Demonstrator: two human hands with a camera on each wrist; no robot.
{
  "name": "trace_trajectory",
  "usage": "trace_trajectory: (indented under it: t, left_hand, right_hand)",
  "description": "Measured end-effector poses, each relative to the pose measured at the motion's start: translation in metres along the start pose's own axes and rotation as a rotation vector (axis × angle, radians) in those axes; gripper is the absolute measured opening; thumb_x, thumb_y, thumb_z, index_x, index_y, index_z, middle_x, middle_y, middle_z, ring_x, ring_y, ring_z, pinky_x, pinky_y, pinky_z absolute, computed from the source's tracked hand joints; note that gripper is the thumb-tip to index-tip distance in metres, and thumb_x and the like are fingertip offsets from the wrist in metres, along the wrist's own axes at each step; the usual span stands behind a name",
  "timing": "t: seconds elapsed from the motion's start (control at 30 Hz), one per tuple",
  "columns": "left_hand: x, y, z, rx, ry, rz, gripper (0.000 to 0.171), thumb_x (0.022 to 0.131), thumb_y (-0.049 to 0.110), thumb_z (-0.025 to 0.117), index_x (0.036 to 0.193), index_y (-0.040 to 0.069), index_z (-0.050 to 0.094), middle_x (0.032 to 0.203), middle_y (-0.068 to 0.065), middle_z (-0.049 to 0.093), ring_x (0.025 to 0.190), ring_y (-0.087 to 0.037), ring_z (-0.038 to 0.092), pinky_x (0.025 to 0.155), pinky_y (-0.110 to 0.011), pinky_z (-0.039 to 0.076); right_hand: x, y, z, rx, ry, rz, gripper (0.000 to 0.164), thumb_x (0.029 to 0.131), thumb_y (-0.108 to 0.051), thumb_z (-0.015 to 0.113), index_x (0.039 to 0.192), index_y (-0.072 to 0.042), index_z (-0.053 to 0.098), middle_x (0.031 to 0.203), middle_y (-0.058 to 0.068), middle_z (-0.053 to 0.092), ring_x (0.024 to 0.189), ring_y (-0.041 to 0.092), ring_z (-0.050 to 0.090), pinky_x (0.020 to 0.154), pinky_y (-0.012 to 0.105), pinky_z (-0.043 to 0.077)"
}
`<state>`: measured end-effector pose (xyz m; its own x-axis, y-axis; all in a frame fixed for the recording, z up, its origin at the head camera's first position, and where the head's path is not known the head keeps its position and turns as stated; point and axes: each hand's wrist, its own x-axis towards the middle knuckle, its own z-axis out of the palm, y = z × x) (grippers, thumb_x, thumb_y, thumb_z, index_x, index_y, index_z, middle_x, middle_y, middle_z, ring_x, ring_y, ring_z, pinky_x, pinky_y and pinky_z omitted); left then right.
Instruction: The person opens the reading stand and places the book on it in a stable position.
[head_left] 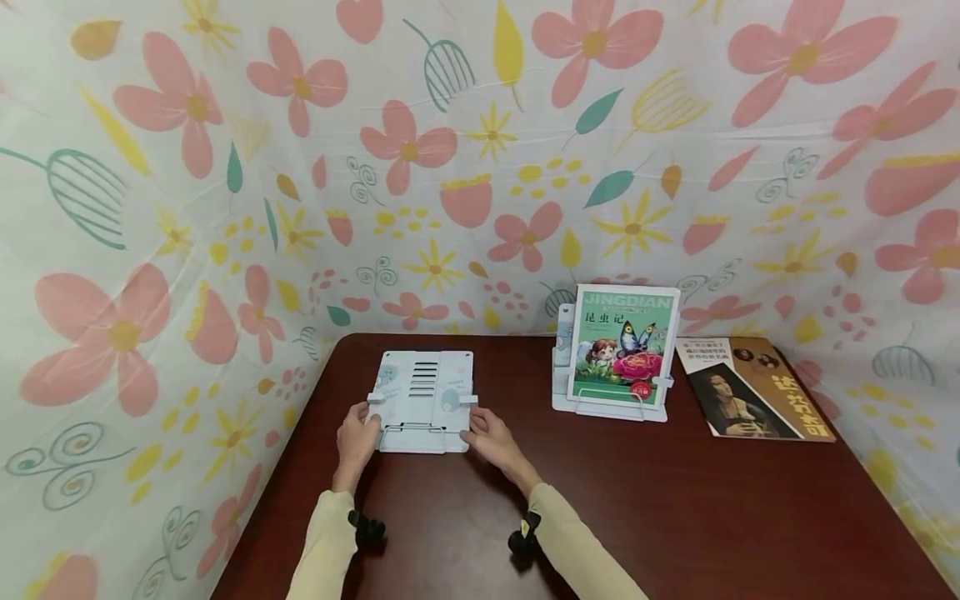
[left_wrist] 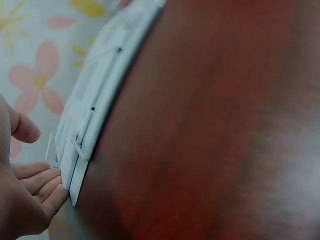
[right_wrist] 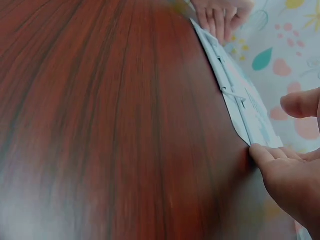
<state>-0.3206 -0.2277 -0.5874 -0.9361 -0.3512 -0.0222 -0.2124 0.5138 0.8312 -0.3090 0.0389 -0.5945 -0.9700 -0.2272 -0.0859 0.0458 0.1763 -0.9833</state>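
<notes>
A white folding book stand (head_left: 401,392) with pale blue prints and dark slots lies flat on the left part of the table, its wire page holder along the near edge. At its left side is my left hand (head_left: 356,437), the fingertips touching the edge. In the left wrist view the thumb (left_wrist: 25,131) is raised apart from the fingers. My right hand (head_left: 495,440) is at the opposite edge, near the front corner. There, in the right wrist view, the extended fingers (right_wrist: 265,156) touch the stand's side and the thumb stays lifted.
On the dark red-brown table (head_left: 600,492), a second white stand (head_left: 561,358) props up a green children's book (head_left: 622,346). Right of it lies a book with a portrait cover (head_left: 750,392). Flower-printed cloth (head_left: 480,167) hangs behind and at both sides.
</notes>
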Motion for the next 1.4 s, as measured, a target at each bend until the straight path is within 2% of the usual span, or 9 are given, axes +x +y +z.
trace_trajectory:
  t: [0.13,0.37,0.67,0.83,0.93,1.1,1.27,1.33,1.4]
  left_hand:
    - [-0.012,0.003,0.006,0.04,-0.024,0.054,0.052,0.098,0.021,0.051,0.145,-0.001,0.05,0.144,-0.024,0.055,0.132,-0.041,0.053,0.108,-0.056,0.043]
    - [-0.04,0.008,0.016,0.01,-0.07,0.078,0.049,0.097,0.017,0.055,0.142,-0.002,0.054,0.139,-0.024,0.061,0.127,-0.04,0.059,0.105,-0.054,0.048]
    - [-0.075,0.007,0.03,-0.031,-0.12,0.157,0.046,0.096,0.014,0.058,0.141,0.001,0.058,0.134,-0.019,0.066,0.123,-0.035,0.063,0.102,-0.053,0.05]
    - [-0.094,0.008,0.037,-0.051,-0.178,0.234,0.047,0.096,0.01,0.06,0.141,-0.002,0.055,0.135,-0.022,0.064,0.124,-0.037,0.062,0.101,-0.048,0.053]
    - [-0.103,0.009,0.042,-0.056,-0.191,0.29,0.047,0.094,0.006,0.061,0.14,-0.005,0.056,0.133,-0.026,0.063,0.124,-0.039,0.062,0.097,-0.044,0.056]
    - [-0.116,0.012,0.048,-0.056,-0.191,0.331,0.044,0.093,0.002,0.062,0.136,-0.007,0.058,0.129,-0.026,0.066,0.12,-0.038,0.065,0.093,-0.041,0.057]
    - [-0.116,0.013,0.05,-0.057,-0.205,0.347,0.043,0.092,0.003,0.062,0.133,-0.006,0.061,0.125,-0.023,0.069,0.114,-0.034,0.068,0.091,-0.037,0.059]
    - [-0.106,0.013,0.048,-0.049,-0.21,0.325,0.041,0.092,0.004,0.062,0.132,-0.005,0.063,0.118,-0.019,0.073,0.107,-0.03,0.071,0.087,-0.034,0.06]
    - [-0.089,0.014,0.046,-0.087,-0.243,0.27,0.039,0.093,0.004,0.061,0.13,-0.006,0.063,0.112,-0.019,0.074,0.1,-0.028,0.072,0.083,-0.033,0.06]
  right_hand:
    - [-0.009,0.002,-0.015,-0.011,0.011,0.005,0.06,0.097,-0.014,0.064,0.147,0.009,0.041,0.153,0.03,0.043,0.142,0.042,0.044,0.114,0.053,0.041]
    - [-0.036,0.011,-0.039,0.017,0.018,0.018,0.059,0.097,-0.009,0.064,0.147,0.01,0.041,0.153,0.031,0.043,0.142,0.044,0.044,0.113,0.053,0.041]
    - [-0.074,0.011,-0.072,0.034,0.014,0.03,0.058,0.098,-0.008,0.063,0.147,0.012,0.04,0.15,0.033,0.045,0.141,0.044,0.046,0.113,0.052,0.042]
    - [-0.096,0.014,-0.088,0.018,0.005,0.035,0.057,0.099,-0.008,0.062,0.147,0.013,0.039,0.149,0.034,0.046,0.141,0.043,0.046,0.11,0.044,0.047]
    - [-0.108,0.014,-0.096,0.007,0.011,0.041,0.057,0.099,-0.009,0.061,0.146,0.014,0.04,0.148,0.034,0.047,0.14,0.043,0.047,0.107,0.04,0.05]
    - [-0.121,0.017,-0.105,-0.003,0.046,0.081,0.055,0.099,-0.012,0.062,0.145,0.013,0.044,0.145,0.032,0.052,0.137,0.042,0.051,0.102,0.036,0.054]
    - [-0.128,0.021,-0.11,-0.009,0.075,0.084,0.052,0.099,-0.011,0.063,0.142,0.013,0.047,0.142,0.032,0.055,0.134,0.041,0.055,0.098,0.035,0.056]
    - [-0.128,0.022,-0.109,-0.055,0.133,0.058,0.047,0.098,-0.01,0.064,0.139,0.011,0.053,0.136,0.03,0.061,0.127,0.039,0.061,0.094,0.033,0.058]
    - [-0.125,0.022,-0.106,-0.136,0.233,0.014,0.039,0.096,-0.008,0.067,0.131,0.008,0.061,0.125,0.025,0.069,0.116,0.034,0.069,0.089,0.029,0.059]
